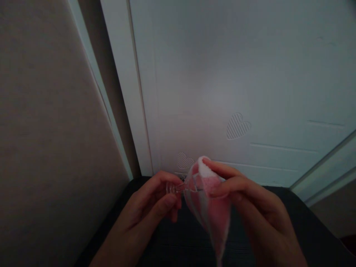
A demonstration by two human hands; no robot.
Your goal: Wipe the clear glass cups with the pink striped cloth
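Observation:
My left hand (pixel 151 202) pinches a small clear plastic clip (pixel 174 188) between thumb and fingers. My right hand (pixel 247 202) grips a pink and white fuzzy sock (pixel 213 207) at its top, thumb and fingers closed on the fabric. The sock hangs down between the hands, and the clip's tip touches its upper edge. Both hands are held close together low in the dim view.
A white door (pixel 236 85) with striped heart shapes (pixel 237 127) stands straight ahead. A beige wall panel (pixel 47 148) fills the left side. Dark fabric (pixel 178 244) lies below the hands.

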